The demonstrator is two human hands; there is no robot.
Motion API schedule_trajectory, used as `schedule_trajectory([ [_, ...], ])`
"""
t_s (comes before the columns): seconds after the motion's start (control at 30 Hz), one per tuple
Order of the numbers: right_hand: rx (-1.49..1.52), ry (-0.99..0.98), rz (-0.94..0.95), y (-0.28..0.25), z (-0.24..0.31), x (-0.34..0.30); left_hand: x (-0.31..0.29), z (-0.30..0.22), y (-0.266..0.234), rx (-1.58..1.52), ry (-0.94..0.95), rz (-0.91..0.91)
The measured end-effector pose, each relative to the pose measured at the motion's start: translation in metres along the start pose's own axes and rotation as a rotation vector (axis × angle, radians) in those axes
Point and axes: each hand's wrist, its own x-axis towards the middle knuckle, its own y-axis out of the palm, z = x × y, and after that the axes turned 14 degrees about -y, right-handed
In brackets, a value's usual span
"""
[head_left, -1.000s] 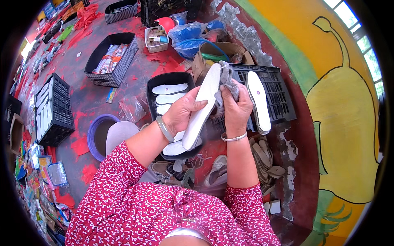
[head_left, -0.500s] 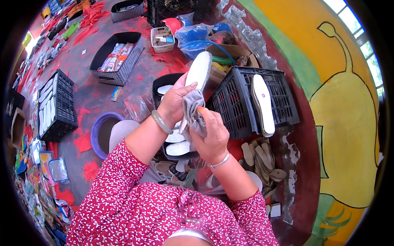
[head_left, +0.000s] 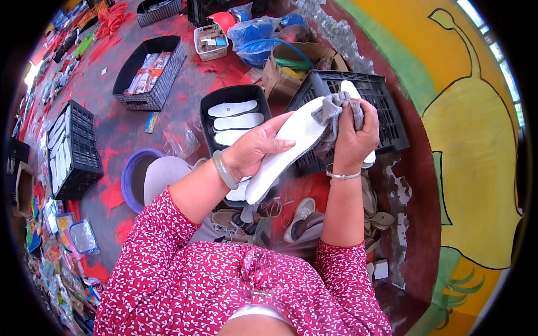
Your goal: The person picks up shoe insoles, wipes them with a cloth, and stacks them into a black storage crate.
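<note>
My left hand [head_left: 249,148] is closed on a white shoe insole [head_left: 300,134], with the thumb on its face. The insole slants from the lower left up to the right and shows a thin grey edge. My right hand [head_left: 358,134] pinches a crumpled grey cloth [head_left: 332,112] against the upper end of the insole and covers that tip. Beyond my left hand, several white insoles [head_left: 240,120] lie in a black bin [head_left: 205,101]. Behind my right hand, another white insole [head_left: 348,88] leans on a black plastic crate [head_left: 386,89], mostly hidden.
At left stands a black crate [head_left: 84,151] of white insoles beside a purple-rimmed bucket [head_left: 128,185]. A checked bin [head_left: 159,92] holds packets. Beige soles [head_left: 382,220] lie low by the painted wall [head_left: 476,168] at right. Shoes [head_left: 302,215] rest below my arms.
The insole has gone from nearly upright to a slant with its broad face showing. My right hand has moved up and right with the cloth, onto the insole's upper end.
</note>
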Motion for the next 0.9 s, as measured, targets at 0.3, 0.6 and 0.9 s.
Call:
schedule_trajectory([
  [0.3,0.252,0.004,0.266,0.021,0.015,-0.020,0.001,-0.012,-0.020,-0.009,0.164,-0.157],
  [0.6,0.584,-0.014,0.506,0.028,0.061,-0.038,-0.003,-0.030,-0.049,-0.058,0.419,-0.223],
  [0.9,0.650,-0.207,0.808,0.022,0.078,-0.049,-0.018,-0.050,-0.056,-0.240,0.457,-0.351],
])
